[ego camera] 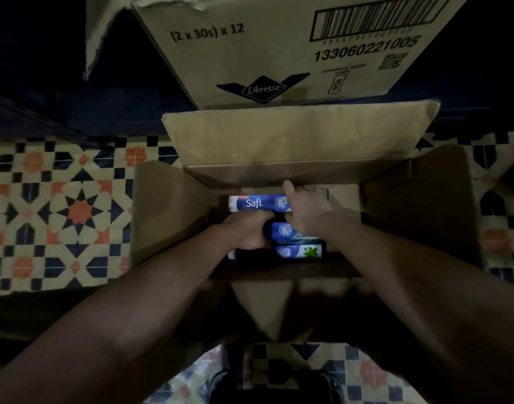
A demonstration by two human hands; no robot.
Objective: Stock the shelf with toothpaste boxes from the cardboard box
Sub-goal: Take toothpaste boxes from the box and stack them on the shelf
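Observation:
An open cardboard box (168,205) stands on the tiled floor below me, flaps spread. Inside lie blue-and-white toothpaste boxes: the far one (255,203) reads "Safi", a middle one (290,232) and a near one (301,252) show beneath my hands. Both my hands reach down into the box. My left hand (247,228) curls over the left end of the middle toothpaste box. My right hand (305,205) lies over the right end of the far toothpaste box, fingers bent around it. The shelf is not visible.
A second, larger cardboard carton (279,48) printed "Libresse" stands just beyond the open box. Patterned orange, navy and cream floor tiles (60,205) surround both. A dark object (267,386) sits at the bottom edge near my feet.

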